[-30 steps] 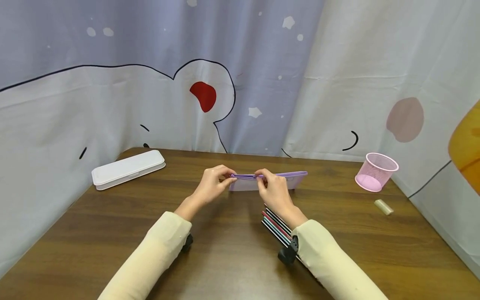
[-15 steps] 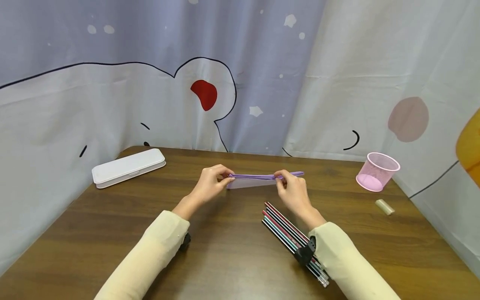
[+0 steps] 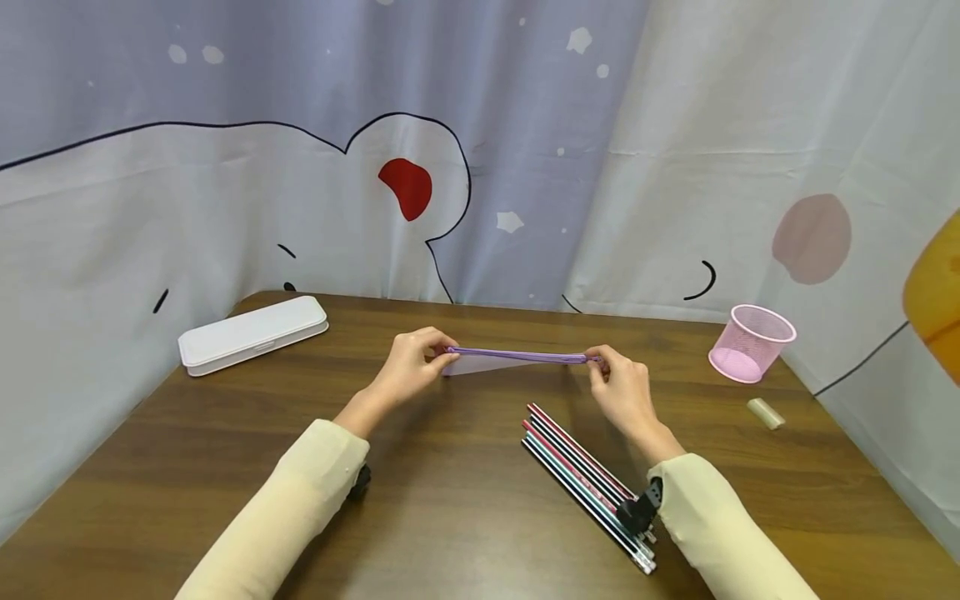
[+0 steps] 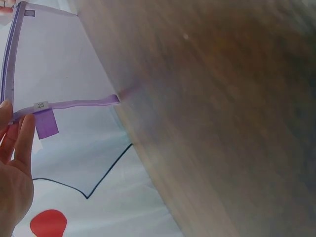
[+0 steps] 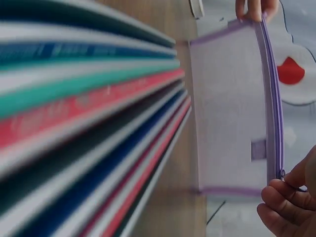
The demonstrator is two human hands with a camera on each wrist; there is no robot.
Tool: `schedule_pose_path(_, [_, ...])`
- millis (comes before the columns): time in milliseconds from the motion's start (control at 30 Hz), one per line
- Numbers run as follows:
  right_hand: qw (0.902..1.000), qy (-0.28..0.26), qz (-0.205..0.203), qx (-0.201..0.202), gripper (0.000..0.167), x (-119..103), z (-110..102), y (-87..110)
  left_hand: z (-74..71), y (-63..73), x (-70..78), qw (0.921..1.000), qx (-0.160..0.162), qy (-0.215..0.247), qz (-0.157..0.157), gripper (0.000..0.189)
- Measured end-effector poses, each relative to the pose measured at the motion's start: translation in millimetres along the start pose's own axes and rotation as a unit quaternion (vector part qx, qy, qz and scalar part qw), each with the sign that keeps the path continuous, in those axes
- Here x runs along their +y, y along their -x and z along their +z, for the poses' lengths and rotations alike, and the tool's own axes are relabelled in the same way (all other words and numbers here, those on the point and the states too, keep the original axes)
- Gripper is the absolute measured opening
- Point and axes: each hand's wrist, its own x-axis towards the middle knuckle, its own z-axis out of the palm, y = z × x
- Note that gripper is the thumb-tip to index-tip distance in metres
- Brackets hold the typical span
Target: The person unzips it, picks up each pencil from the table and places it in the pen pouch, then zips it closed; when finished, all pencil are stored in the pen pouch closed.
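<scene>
A translucent pouch with purple edging (image 5: 227,108) stands on its long edge on the table, zipper side up. My left hand (image 3: 405,367) pinches its upper left corner, near a purple side tab (image 4: 47,124) and a small label marked 25 (image 4: 41,105). At the other end of the zipper (image 3: 517,356), my right hand (image 3: 624,393) pinches the zipper pull (image 5: 283,174) between thumb and fingers. Whether the zipper's two sides are parted is hard to tell. Below my right wrist lies a row of several striped pencils (image 3: 573,475).
At the back left rests a white pencil case (image 3: 255,335). A pink mesh pen cup (image 3: 750,343) stands at the right, with a small pale beige block (image 3: 766,413) before it. A printed curtain (image 3: 525,167) hangs behind the wooden table (image 3: 450,500).
My right hand has slid rightward along the zipper, from near the pouch's middle to its right end. My left hand has shifted slightly left, still gripping the corner. More of the pencils show.
</scene>
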Motion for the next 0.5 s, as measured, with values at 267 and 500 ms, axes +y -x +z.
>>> schedule_pose_path(267, [0.9993,0.005,-0.026,0.028,0.011,13.4,-8.6,5.1,-1.5,-2.6,-3.1,0.9999,-0.005,-0.009,0.0,0.005])
schedule_pose_path(500, [0.9963,-0.009,-0.056,0.066,0.011,10.0,-10.1,3.7,2.4,-4.3,-6.3,0.9995,0.011,-0.011,-0.026,0.004])
